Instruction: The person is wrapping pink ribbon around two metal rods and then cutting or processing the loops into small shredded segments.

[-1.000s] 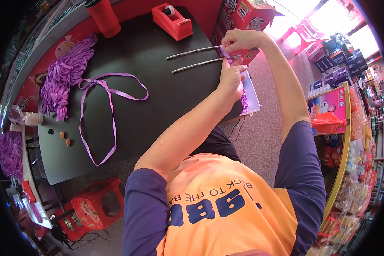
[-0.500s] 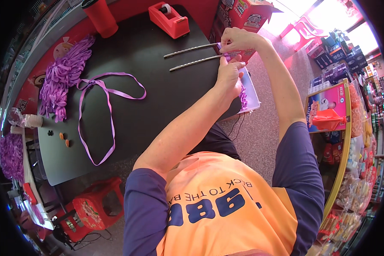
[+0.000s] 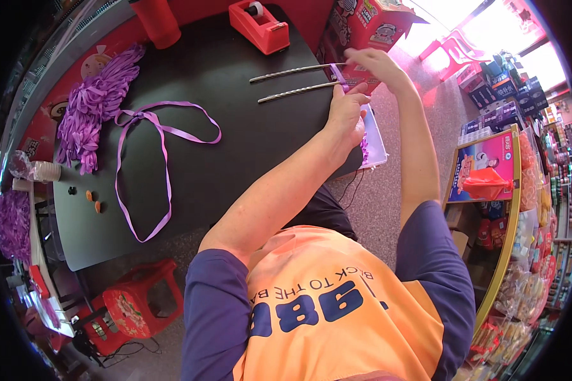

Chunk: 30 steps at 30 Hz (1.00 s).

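Observation:
My left hand [image 3: 347, 114] is by the right end of the table, its thumb raised against a purple ribbon [image 3: 337, 73] and its fingers closed on it. The ribbon spans two twisted metal rods, an upper one [image 3: 289, 72] and a lower one [image 3: 292, 93], which point left over the black table [image 3: 235, 152]. Just beyond the upper rod's right end is my right hand [image 3: 378, 66], fingers stretched out and a little blurred; I see nothing in them. A white tray [image 3: 376, 143] with purple ribbon pieces is partly hidden below my left hand.
On the table are a knotted purple ribbon loop [image 3: 166, 171], a heap of purple ribbon strips [image 3: 98, 108], a red tape dispenser [image 3: 260, 28] and a red cylinder [image 3: 156, 22]. A red stool [image 3: 143, 301] stands near its front edge; a display case [image 3: 483, 168] is at right.
My right hand has opened from its pinch and moved slightly right, away from the rods, baring more of the ribbon between them. My left hand keeps its place at the rods.

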Motion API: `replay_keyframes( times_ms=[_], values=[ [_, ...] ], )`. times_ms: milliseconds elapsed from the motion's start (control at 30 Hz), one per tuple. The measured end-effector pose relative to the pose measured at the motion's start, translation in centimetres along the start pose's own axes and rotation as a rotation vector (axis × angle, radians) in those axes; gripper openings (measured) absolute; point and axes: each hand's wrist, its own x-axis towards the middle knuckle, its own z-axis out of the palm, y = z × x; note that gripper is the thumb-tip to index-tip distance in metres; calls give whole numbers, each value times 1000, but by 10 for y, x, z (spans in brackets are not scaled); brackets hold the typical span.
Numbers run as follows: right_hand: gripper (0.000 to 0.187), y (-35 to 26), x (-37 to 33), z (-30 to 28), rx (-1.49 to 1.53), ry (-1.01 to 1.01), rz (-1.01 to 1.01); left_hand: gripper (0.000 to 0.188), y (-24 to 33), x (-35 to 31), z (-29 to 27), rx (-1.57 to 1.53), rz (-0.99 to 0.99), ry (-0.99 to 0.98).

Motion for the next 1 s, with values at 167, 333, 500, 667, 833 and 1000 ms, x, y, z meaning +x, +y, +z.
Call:
replay_keyframes(
  times_ms=[167, 333, 500, 667, 833, 1000],
  values=[
    [33, 60, -4, 46, 897, -243, 182, 49, -2, 0, -2, -20, -8, -8],
    [36, 53, -12, 82, 1322, -360, 106, 50, 4, -6, -1, -22, -25, 10],
    [35, 50, -20, 88, 1502, -282, 132, 53, 5, -8, 2, -13, -44, 18],
    [31, 41, -25, 88, 1544, -169, 181, 51, 6, -9, 2, -2, -31, 6],
    [26, 55, -14, 83, 1563, -170, 244, 49, 4, -7, 0, -7, -38, -13],
    [24, 92, 9, 70, 1663, -563, 165, 49, 4, -9, 2, -4, -35, -15]
  ],
)
